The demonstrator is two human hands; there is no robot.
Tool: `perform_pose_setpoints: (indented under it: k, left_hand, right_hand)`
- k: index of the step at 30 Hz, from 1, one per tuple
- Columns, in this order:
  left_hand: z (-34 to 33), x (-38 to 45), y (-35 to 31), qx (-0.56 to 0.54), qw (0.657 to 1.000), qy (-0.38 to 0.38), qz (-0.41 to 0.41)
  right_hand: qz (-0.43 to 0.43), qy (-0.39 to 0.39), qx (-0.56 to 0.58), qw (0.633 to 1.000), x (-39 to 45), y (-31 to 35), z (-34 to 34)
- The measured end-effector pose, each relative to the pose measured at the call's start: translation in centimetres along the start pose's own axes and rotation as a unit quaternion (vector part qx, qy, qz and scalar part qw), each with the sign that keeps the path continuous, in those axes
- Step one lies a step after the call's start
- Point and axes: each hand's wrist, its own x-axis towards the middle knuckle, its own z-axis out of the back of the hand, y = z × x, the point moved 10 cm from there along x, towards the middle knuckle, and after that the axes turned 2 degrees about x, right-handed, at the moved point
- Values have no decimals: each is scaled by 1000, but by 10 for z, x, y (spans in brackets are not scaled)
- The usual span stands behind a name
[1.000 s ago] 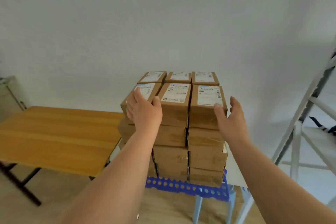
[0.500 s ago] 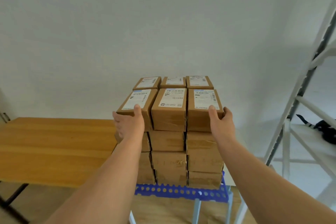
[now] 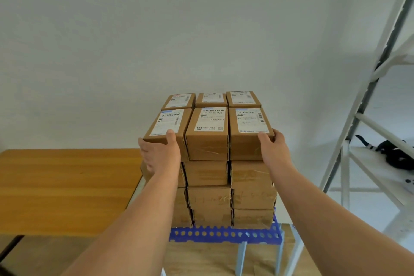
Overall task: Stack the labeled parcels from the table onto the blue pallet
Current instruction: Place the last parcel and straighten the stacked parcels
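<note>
Brown cardboard parcels with white labels stand in a stack several layers high on the blue perforated pallet [image 3: 224,234]. The top layer shows two rows of three. My left hand [image 3: 160,155] clasps the near left corner of the front-left parcel [image 3: 170,122], thumb on its top edge. My right hand [image 3: 272,148] clasps the near right corner of the front-right parcel [image 3: 248,123], thumb on top and fingers round the side. The middle front parcel [image 3: 209,127] sits between them, touching both. The front-left parcel is turned slightly askew.
A wooden table [image 3: 67,186] stands to the left, beside the stack. A white metal rack [image 3: 358,114] rises on the right with a black object [image 3: 394,154] on its shelf. The pallet rests on a pale blue stand [image 3: 240,260]. A white wall is behind.
Both hands have slid outward and down from the front face of the top row to its two outer corners. The stack has stayed in place.
</note>
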Motion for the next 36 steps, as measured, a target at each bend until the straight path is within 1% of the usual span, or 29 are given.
perform_pose_setpoints:
  k: [2,3,4,5,6,7,8,9,10,11,12,14,17,20,22,23,24,25,26,29,30,31,33,34,36]
  left_hand:
    - [5,-4,-3,2,1000,-15,-4]
    - [9,-9,-8,7,999,-30,-27]
    - [13,-16,-19,15,996,-46,-78]
    - [14,-28,-37,29,985,-58,-160]
    - [9,-46,-58,51,963,-52,-259]
    - [-6,-70,-79,83,929,-15,-361]
    - [-28,-97,-95,119,886,46,-447]
    - [-54,-123,-103,156,839,118,-507]
    - [-77,-147,-107,191,794,177,-549]
    - [-95,-167,-108,221,756,216,-578]
    - [-110,-183,-108,249,722,238,-599]
    - [-135,-207,-109,301,668,259,-629]
    - [-154,-226,-116,349,616,258,-657]
    - [-161,-237,-120,379,582,244,-676]
    - [-161,-240,-120,388,575,237,-680]
    - [-160,-240,-120,388,579,238,-677]
    - [-159,-239,-120,381,590,244,-669]
    - [-157,-238,-121,362,610,251,-659]
    - [-155,-235,-125,333,638,256,-645]
    - [-143,-226,-138,209,743,262,-580]
    - [-142,-225,-139,188,761,259,-564]
    - [-143,-228,-141,191,765,251,-561]
    - [-153,-236,-140,234,752,236,-569]
    - [-160,-238,-140,250,753,233,-562]
    - [-173,-244,-145,251,771,224,-540]
  right_hand:
    - [-2,6,-6,1000,-1,1,-1]
    - [-1,9,-8,1000,-2,2,-1]
    - [0,9,-8,1000,-2,2,0]
    - [2,7,-7,1000,-2,2,2]
    - [4,2,-4,1000,-2,2,5]
    - [8,-6,1,1000,-2,1,9]
    - [9,-14,11,1000,-2,-1,14]
    - [7,-22,27,999,-1,-5,18]
    - [2,-28,47,999,-1,-11,22]
    - [-3,-30,65,997,-2,-16,25]
    - [-7,-29,78,996,-3,-23,27]
    - [-13,-14,88,996,-5,-33,26]
    - [-18,19,79,997,-7,-42,22]
    - [-5,63,53,997,-8,-41,17]
    - [4,79,42,996,-8,-40,14]
    - [6,77,43,996,-7,-40,15]
    - [5,68,51,996,-5,-40,18]
    - [2,57,64,996,-2,-40,22]
    - [-2,45,79,996,2,-40,29]
    - [-6,32,119,992,17,-31,50]
    - [-12,39,138,990,24,-27,54]
    - [-19,51,161,985,30,-23,56]
    - [-38,81,204,975,45,-17,57]
    - [-48,94,222,969,53,-15,57]
    - [-56,124,249,959,74,-13,59]
